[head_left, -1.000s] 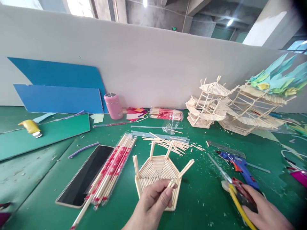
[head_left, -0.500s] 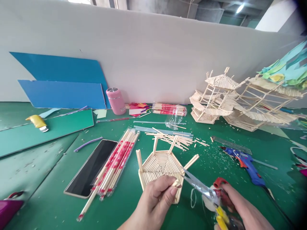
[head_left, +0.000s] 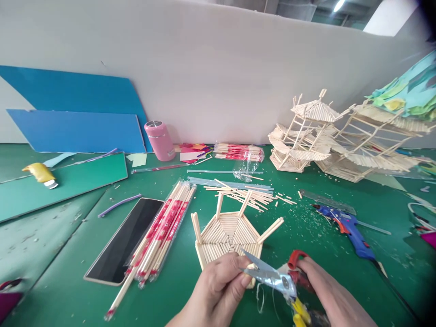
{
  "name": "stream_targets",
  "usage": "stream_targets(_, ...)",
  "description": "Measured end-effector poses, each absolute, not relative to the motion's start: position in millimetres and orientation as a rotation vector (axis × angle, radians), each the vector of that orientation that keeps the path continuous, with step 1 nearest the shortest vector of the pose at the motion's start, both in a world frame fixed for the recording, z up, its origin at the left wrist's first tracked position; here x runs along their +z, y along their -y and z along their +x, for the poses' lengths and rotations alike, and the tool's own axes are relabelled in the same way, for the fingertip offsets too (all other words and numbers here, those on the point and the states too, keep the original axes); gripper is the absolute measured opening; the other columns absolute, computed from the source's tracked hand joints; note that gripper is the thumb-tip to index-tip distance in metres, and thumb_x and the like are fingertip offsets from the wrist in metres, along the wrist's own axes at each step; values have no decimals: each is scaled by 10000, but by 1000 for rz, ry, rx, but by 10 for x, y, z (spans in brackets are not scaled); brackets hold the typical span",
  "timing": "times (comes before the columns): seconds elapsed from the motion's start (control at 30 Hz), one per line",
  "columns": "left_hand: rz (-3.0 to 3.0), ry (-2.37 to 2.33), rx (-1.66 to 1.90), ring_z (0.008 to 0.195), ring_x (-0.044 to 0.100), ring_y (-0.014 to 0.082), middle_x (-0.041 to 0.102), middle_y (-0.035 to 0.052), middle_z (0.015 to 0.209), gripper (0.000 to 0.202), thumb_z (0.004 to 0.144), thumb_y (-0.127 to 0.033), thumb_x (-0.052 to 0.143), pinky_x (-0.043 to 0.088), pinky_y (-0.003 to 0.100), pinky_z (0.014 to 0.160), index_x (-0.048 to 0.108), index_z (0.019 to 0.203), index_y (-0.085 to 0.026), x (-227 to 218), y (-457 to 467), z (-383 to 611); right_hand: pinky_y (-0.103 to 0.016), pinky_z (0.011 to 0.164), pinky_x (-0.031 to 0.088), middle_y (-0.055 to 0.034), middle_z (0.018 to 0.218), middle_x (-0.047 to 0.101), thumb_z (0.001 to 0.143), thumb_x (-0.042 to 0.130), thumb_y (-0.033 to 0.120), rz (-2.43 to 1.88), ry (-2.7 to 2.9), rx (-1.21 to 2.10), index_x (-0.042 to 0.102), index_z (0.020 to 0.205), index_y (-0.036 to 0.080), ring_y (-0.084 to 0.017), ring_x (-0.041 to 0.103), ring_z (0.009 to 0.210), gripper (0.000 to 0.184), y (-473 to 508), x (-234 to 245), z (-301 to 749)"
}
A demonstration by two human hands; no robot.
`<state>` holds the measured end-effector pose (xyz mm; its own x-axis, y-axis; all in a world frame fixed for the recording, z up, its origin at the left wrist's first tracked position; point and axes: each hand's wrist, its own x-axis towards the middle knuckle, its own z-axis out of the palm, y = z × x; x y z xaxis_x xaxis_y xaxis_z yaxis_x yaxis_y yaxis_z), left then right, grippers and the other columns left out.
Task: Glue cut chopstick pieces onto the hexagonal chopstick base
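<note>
My left hand (head_left: pixel 221 284) is closed, pinching the pale end of a wooden stick (head_left: pixel 251 269) between thumb and fingertips. A hexagonal stick base (head_left: pixel 221 231) lies just beyond it, with paired posts standing at its corners; my hand covers its near side. In my right hand (head_left: pixel 327 288) is a pair of scissors (head_left: pixel 272 274) with red and yellow handles. Their blades are parted, reaching around the pinched stick end beside my left fingertips. Thin glue strings hang below the blades. Whether the stick is joined to the base I cannot tell.
A blue glue gun (head_left: pixel 350 229) with a cord lies right. Stick pagoda models (head_left: pixel 301 136) stand behind it. Loose sticks (head_left: pixel 245 195) lie beyond the base. Wrapped chopsticks (head_left: pixel 163 231) and a black panel (head_left: pixel 126 240) are left, a pink flask (head_left: pixel 160 141) behind.
My right hand has moved left with the scissors, bringing the parted blades from beside the base to the stick end. My left hand keeps its pinch. The view has shifted slightly.
</note>
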<state>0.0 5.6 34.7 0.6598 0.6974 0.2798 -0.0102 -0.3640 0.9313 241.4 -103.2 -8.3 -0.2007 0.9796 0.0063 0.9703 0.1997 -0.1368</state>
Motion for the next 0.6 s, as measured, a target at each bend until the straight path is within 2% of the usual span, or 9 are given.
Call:
stream_targets(0.23, 1850, -576, 820, 630, 509, 116, 543, 26, 700, 150, 828, -87, 418, 387, 190, 562, 543, 835, -170, 367, -50, -19, -452, 790, 493, -171, 1326, 375, 676, 581, 423, -1927, 2296, 281, -87, 1381, 173, -370, 458, 1097, 1002, 1087, -143, 2415)
stream_targets(0.4, 1864, -566, 790, 645, 516, 119, 549, 36, 725, 157, 837, -94, 402, 396, 193, 580, 542, 853, -165, 373, -65, -38, -450, 798, 489, -170, 1333, 365, 680, 585, 409, -1923, 2245, 380, -15, 1391, 163, -370, 446, 1111, 962, 1078, -153, 2419)
stream_targets(0.6, 1825, -559, 731, 682, 517, 125, 551, 42, 752, 170, 846, -98, 385, 395, 200, 612, 541, 860, -164, 358, -62, -48, -454, 811, 478, -172, 1341, 351, 688, 579, 408, -1920, 2263, 429, -80, 1384, 167, -364, 429, 1127, 988, 1079, -127, 2396)
